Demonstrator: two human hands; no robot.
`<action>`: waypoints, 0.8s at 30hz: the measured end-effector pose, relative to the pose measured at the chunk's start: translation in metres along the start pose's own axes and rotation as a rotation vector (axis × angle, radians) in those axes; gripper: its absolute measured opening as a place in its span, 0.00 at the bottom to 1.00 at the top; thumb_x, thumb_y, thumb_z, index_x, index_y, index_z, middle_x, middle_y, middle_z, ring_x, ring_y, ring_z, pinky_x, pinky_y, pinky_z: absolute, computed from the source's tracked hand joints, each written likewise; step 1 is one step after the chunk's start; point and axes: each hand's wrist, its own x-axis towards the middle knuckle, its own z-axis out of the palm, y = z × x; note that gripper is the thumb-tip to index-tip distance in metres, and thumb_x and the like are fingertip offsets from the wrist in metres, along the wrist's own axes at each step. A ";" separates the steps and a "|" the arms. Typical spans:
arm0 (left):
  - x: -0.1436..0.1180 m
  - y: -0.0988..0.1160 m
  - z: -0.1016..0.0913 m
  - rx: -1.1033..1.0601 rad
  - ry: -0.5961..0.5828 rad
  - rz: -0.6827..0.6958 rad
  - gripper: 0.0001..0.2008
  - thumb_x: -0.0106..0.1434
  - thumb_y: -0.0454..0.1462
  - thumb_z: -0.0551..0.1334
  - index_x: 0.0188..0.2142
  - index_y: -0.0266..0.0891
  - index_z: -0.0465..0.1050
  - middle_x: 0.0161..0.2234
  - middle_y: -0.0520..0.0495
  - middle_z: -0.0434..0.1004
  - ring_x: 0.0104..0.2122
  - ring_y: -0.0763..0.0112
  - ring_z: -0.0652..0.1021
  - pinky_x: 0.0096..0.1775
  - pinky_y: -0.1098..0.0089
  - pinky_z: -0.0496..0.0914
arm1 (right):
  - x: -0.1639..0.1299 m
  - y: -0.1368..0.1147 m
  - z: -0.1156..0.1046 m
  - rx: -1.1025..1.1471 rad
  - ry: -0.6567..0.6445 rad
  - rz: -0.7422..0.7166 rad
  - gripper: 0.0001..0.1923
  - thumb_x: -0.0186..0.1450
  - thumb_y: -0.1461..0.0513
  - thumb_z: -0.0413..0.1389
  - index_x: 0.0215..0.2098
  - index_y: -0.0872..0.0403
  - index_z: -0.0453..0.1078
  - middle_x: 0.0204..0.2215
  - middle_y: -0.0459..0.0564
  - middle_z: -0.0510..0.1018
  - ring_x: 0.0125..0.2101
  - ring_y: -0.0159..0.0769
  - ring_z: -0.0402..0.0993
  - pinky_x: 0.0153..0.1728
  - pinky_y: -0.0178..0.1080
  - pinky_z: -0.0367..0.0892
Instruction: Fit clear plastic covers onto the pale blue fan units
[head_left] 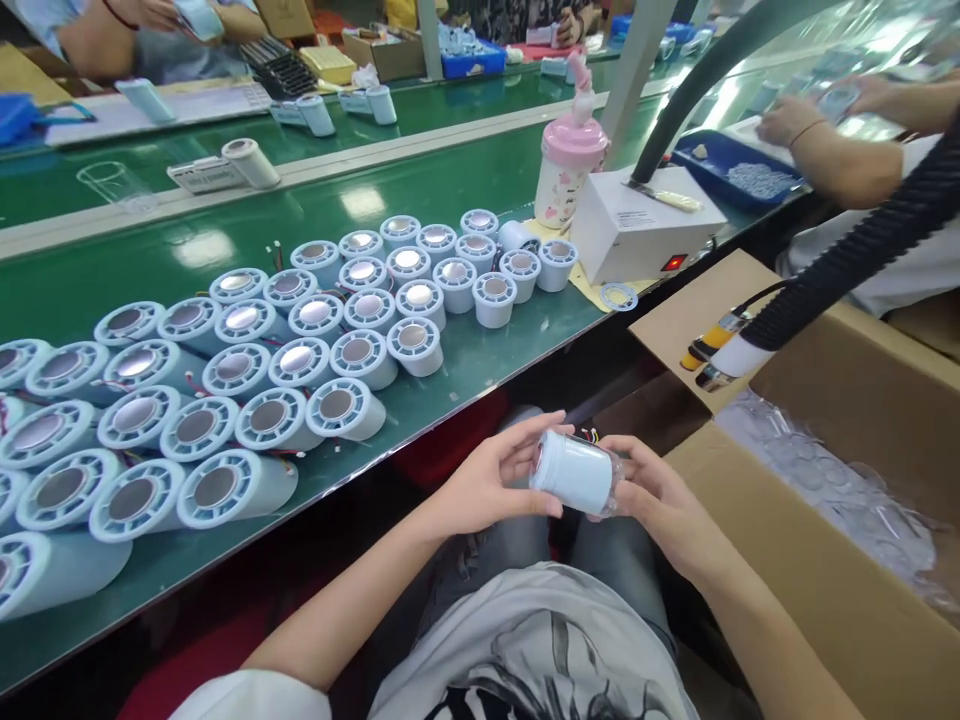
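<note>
Above my lap I hold a light blue plastic cylinder (576, 472) tilted onto its side. My left hand (499, 480) grips its left end, fingers behind and thumb below. At the opposite end is a clear plastic cover (611, 480), which my right hand (654, 492) pinches between thumb and fingers. Thin coloured wires (589, 436) show just behind the cylinder. How far the cover reaches over the cylinder, I cannot tell. On the green bench to the left stand several similar light blue cylinders (345, 408) with round metal discs in their tops.
To my right is a cardboard box (810, 560) holding several clear plastic parts (847, 490). A black hose (840, 260) hangs over it. A white box (637, 225) with a red switch and a pink-lidded bottle (571, 160) stand on the bench (465, 385). Co-workers' hands (817, 120) are farther off.
</note>
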 end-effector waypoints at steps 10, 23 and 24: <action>0.144 -0.014 0.037 -0.088 -0.157 -0.154 0.33 0.46 0.38 0.75 0.53 0.36 0.72 0.55 0.37 0.74 0.57 0.53 0.71 0.60 0.54 0.60 | 0.015 0.031 -0.049 0.297 0.530 -0.316 0.25 0.58 0.48 0.63 0.46 0.51 0.64 0.43 0.49 0.76 0.36 0.41 0.78 0.37 0.42 0.74; 0.145 -0.001 0.030 0.041 -0.185 -0.157 0.32 0.46 0.36 0.75 0.52 0.35 0.73 0.49 0.39 0.78 0.50 0.58 0.76 0.55 0.56 0.65 | 0.026 0.018 -0.061 0.375 0.389 -0.300 0.24 0.56 0.49 0.66 0.43 0.53 0.66 0.37 0.50 0.80 0.35 0.43 0.79 0.37 0.43 0.74; 0.142 -0.001 0.029 0.046 -0.177 -0.156 0.32 0.46 0.36 0.75 0.52 0.36 0.72 0.49 0.39 0.78 0.50 0.58 0.76 0.55 0.57 0.66 | 0.026 0.018 -0.060 0.382 0.375 -0.291 0.25 0.55 0.49 0.66 0.43 0.53 0.67 0.37 0.50 0.80 0.35 0.43 0.79 0.37 0.43 0.74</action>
